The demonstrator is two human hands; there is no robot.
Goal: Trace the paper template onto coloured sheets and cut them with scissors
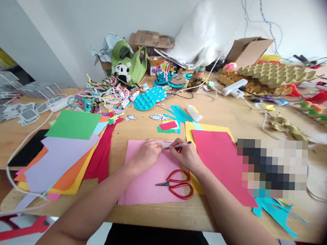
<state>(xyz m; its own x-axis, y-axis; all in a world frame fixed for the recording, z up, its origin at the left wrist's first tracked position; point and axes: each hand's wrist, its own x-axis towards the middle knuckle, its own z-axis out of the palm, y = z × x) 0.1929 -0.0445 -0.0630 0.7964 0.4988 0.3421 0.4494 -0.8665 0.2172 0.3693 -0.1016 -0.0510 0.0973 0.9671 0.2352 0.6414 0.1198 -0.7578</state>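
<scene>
My right hand (186, 155) grips a pen (184, 143) with a dark end, its tip low over the top edge of a pink sheet of paper (139, 187). Beside the tip lies a small white paper cutout (166, 144), partly hidden by my fingers. With its fingers bent and together, my left hand (147, 155) presses the cutout's left end against the pink sheet. Red-handled scissors (177, 184) rest on the same sheet below my right hand, blades pointing left. Two paper fish cutouts, one larger (158, 117) and one smaller (130, 117), lie beyond the sheet.
Coloured paper (62, 162) is stacked at left, near a black phone-like slab (31, 146). Red paper (218, 156) over yellow lies at right. A glue bottle (194, 113), blue cardboard discs (145, 100), pipe cleaners (97, 95) and egg trays (278, 73) are farther back.
</scene>
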